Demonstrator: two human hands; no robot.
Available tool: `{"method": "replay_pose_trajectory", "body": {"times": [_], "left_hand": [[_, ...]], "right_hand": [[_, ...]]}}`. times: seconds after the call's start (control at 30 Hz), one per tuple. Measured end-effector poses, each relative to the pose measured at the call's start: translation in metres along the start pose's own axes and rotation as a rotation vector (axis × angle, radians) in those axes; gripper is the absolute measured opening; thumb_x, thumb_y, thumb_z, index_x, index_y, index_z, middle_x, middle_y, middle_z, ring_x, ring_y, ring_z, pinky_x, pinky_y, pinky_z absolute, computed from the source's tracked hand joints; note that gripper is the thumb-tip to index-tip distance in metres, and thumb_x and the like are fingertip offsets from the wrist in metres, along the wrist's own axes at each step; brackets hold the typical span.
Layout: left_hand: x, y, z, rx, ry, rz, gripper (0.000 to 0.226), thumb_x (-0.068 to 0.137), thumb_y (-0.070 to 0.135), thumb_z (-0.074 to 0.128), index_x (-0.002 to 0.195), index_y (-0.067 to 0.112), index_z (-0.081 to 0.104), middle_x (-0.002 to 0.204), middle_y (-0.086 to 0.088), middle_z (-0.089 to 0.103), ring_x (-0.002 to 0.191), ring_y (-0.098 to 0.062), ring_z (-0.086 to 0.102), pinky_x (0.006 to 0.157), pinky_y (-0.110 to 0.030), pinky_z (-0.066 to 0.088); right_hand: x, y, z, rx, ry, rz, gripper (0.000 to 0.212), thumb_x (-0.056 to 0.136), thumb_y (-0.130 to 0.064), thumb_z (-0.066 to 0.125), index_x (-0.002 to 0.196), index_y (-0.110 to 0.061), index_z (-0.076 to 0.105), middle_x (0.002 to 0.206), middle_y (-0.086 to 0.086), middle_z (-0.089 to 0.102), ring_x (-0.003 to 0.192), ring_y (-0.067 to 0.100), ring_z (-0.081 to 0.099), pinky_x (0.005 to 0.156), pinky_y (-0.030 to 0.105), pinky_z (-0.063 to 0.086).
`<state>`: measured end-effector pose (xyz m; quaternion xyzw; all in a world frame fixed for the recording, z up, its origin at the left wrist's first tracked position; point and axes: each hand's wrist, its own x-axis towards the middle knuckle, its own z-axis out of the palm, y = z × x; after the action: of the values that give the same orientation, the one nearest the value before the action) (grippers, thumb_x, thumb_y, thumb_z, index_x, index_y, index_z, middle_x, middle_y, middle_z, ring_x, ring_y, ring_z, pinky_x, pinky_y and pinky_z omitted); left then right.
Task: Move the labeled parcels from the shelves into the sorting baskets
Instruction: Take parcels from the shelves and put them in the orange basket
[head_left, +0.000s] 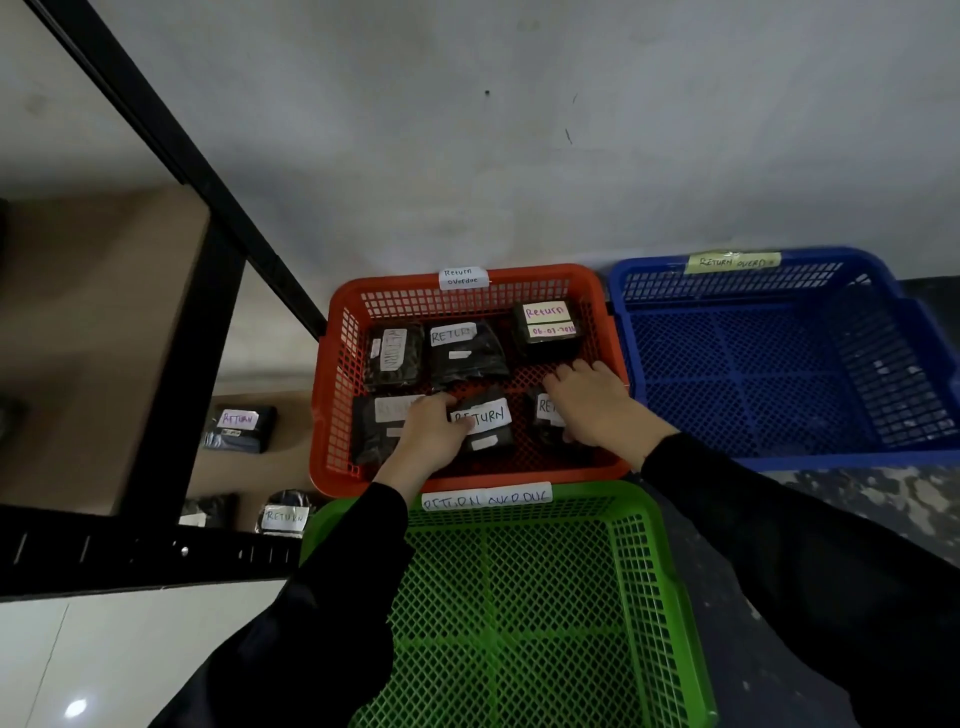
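both hands (431, 431) (597, 405) lay flat on parcels (485, 421) in the red basket (332, 374) at frame centre — fingers loose, clamping nothing — soft, light-looking bags, best pinched by an edge.

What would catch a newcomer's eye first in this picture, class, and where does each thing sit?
Three bright mesh baskets stand out: the red basket in the middle, filled with dark parcels labeled RETURN, the blue basket to its right and the green basket nearest the camera, both without parcels. Both hands, left hand and right hand, reach into the red one.
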<state>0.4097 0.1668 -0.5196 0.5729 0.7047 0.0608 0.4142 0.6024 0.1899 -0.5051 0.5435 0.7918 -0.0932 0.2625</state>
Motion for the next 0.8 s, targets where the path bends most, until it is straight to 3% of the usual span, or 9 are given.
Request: {"method": "replay_pose_trajectory", "body": {"times": [0.17,0.3,0.43,0.63,0.8], "left_hand": [[-0.016,0.001,-0.004,0.067,0.047,0.097,0.047,0.097,0.02,0.051,0.141,0.009,0.04,0.138,-0.018,0.045,0.118,-0.03,0.05,0.089,-0.034,0.043],[-0.057,0.001,-0.014,0.114,0.123,0.234,0.04,0.097,0.025,0.05,0.135,0.012,0.049,0.129,-0.012,0.052,0.119,-0.026,0.05,0.095,-0.032,0.04],[-0.115,-0.009,-0.029,0.181,0.215,0.353,0.034,0.096,0.027,0.05,0.128,0.017,0.055,0.123,-0.004,0.054,0.118,-0.022,0.048,0.096,-0.033,0.042],[-0.202,-0.048,-0.05,0.229,0.415,0.491,0.027,0.094,0.028,0.052,0.119,0.022,0.059,0.113,0.004,0.06,0.101,-0.018,0.059,0.08,-0.038,0.053],[-0.253,-0.101,-0.071,0.248,0.511,0.537,0.022,0.094,0.027,0.052,0.113,0.024,0.063,0.101,0.007,0.062,0.083,-0.017,0.063,0.066,-0.034,0.051]], "right_hand": [[-0.022,-0.001,-0.003,0.187,0.142,-0.039,0.064,0.084,-0.034,0.066,0.136,-0.011,0.038,0.133,0.012,0.046,0.122,0.03,0.044,0.098,0.041,0.037],[-0.064,-0.012,-0.004,0.419,0.341,-0.112,0.049,0.091,-0.033,0.055,0.136,-0.02,0.041,0.13,0.005,0.048,0.12,0.025,0.045,0.097,0.04,0.036],[-0.109,-0.035,-0.002,0.545,0.429,-0.085,0.043,0.093,-0.037,0.051,0.133,-0.023,0.047,0.128,0.0,0.052,0.12,0.023,0.047,0.097,0.038,0.035],[-0.17,-0.09,0.005,0.617,0.63,-0.067,0.037,0.091,-0.031,0.057,0.126,-0.02,0.056,0.119,-0.002,0.058,0.112,0.019,0.053,0.094,0.037,0.041],[-0.209,-0.156,-0.003,0.627,0.726,-0.101,0.035,0.091,-0.03,0.056,0.124,-0.018,0.057,0.117,-0.003,0.058,0.111,0.018,0.054,0.098,0.039,0.043]]}}
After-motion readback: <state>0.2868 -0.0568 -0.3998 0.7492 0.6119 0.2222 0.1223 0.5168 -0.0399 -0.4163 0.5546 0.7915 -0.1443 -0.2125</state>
